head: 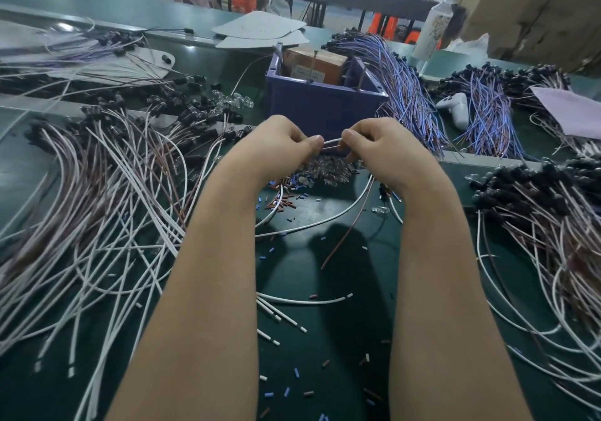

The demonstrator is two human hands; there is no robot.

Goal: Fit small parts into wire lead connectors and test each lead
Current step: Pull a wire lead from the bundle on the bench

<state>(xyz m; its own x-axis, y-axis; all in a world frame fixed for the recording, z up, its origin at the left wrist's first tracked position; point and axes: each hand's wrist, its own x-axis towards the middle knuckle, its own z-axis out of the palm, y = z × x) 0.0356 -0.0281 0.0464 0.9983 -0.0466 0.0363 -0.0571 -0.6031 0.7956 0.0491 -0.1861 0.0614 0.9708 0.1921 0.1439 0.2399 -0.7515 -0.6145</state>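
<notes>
Both hands meet over the green table, just on the near side of the blue bin; the left hand and the right hand have curled fingers, and each pinches the same wire lead, stretched between the thumbs above the pile of small clear parts; the fitting step seems in hand, though I cannot see a connector at the fingertips; the next move probably needs a steady, aligned push of a part, then the test

No text readable. White label on cardboard box in blue bin, upper centre: print too blurred. Bottle, upper right: markings illegible.
</notes>
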